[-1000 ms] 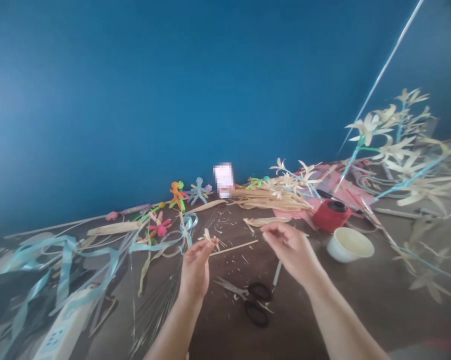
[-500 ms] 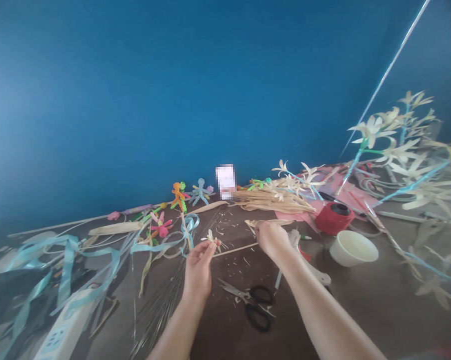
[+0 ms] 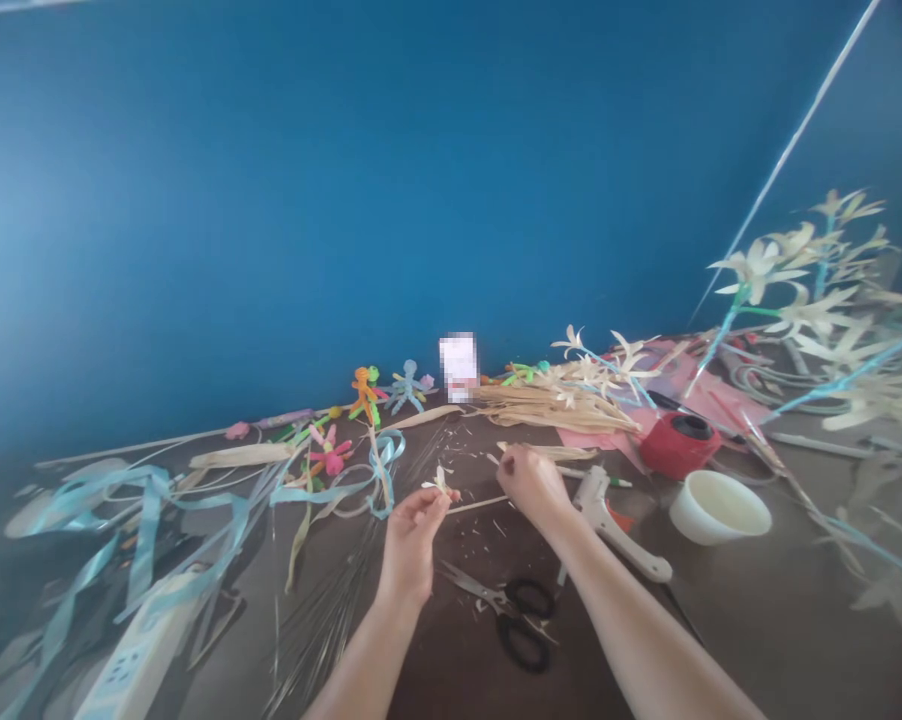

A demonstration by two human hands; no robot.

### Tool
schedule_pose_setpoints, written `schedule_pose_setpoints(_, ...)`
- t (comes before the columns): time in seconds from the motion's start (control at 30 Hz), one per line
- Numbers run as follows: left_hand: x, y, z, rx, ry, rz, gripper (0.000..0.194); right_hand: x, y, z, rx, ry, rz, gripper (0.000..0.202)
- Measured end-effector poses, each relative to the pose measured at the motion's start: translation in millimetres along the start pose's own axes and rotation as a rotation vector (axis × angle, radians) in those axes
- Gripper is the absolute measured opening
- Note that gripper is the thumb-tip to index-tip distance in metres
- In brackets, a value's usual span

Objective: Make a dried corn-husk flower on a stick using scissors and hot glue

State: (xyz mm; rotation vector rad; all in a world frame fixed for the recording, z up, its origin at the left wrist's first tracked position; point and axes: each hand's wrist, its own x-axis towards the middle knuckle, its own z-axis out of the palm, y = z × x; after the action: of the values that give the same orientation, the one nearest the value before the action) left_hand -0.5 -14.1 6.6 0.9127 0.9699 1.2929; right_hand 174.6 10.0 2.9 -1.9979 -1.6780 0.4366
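Blue wall (image 3: 451,180), brighter L, w/ white diag. strip (image 3: 798,138) R; dk brn tabletop (image 3: 451,665).

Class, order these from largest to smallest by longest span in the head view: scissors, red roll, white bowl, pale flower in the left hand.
1. Scissors
2. White bowl
3. Red roll
4. Pale flower in the left hand
True sizes are unsure: distances differ.

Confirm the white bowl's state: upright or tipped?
Upright. The white bowl sits on the dark tabletop, its round mouth facing up and its outer wall showing below the rim.
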Motion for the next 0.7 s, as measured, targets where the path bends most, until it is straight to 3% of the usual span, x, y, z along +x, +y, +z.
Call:
schedule_pose_setpoints(0.1, 0, 1, 0.3, 0.008, 0.019, -0.014, 0.010, -7, -6, 6, 0.285, -0.096, -0.056, 0.013)
schedule_pose_setpoints(0.23, -1, 4, 2.4, 0.012, 0.016, -0.037, 0.011, -16, -12, 14, 0.807, -0.285, -0.013, 0.011)
schedule_pose_setpoints(0.5, -1, 4, 1.3, 0.159, 0.010, 0.020, 0.013, -33, -28, 7, 0.689, -0.124, -0.166, 0.010)
schedule_pose_setpoints(0.57, 0, 4, 0.1, 0.173, 0.022, 0.009, 0.014, -34, -29, 9, 0.724, -0.166, -0.149, 0.011)
schedule_pose_setpoints(0.7, 1, 2, -0.9, 0.145, 0.036, -0.001, 0.015, -32, -27, 12, 0.938, -0.386, 0.016, 0.012)
